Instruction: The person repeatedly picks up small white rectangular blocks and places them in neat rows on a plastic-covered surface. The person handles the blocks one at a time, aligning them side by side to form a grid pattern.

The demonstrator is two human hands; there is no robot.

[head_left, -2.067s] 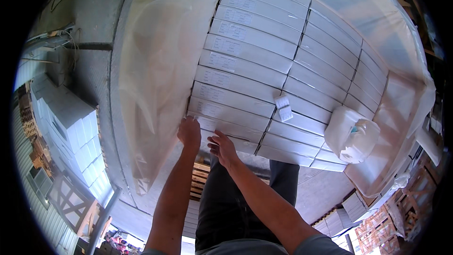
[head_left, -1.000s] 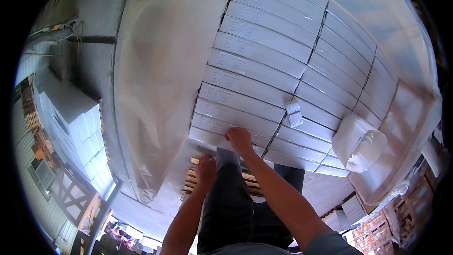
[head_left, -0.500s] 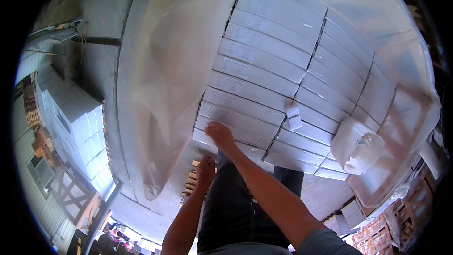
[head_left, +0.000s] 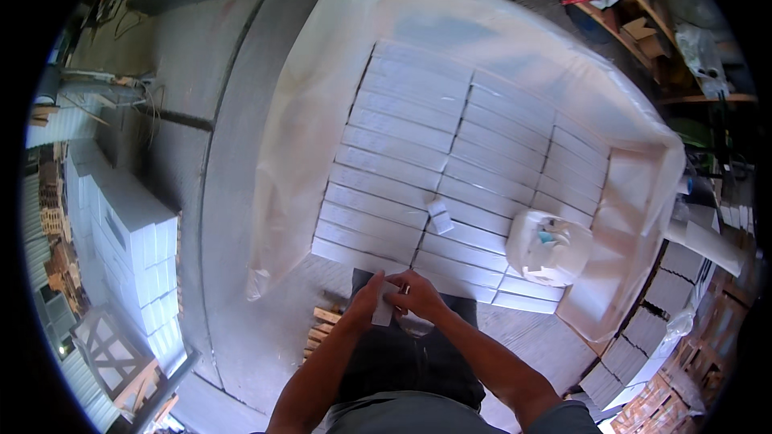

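Note:
A small whitish paper slip (head_left: 383, 311), like a label, is held in front of my body. My left hand (head_left: 364, 302) grips it along its left side. My right hand (head_left: 417, 296) has its fingers closed at the slip's upper right edge. Just beyond my hands lie rows of flat white cartons (head_left: 378, 181), set tightly side by side. On the cartons rest two small stacks of white labels (head_left: 439, 216). Farther right on the cartons stands a white plastic tub (head_left: 549, 247) with crumpled scraps inside.
Translucent plastic sheeting (head_left: 301, 124) is draped around the carton rows on the far, left and right sides. Wooden pallet slats (head_left: 322, 328) show by my left forearm. A pallet of white cartons (head_left: 138, 233) stands far left. At the right are more stacked cartons (head_left: 635, 345).
My right hand has left the nearest carton's left end and met my left hand at my front, where the slip now shows. The view has shifted, showing more of the far surroundings.

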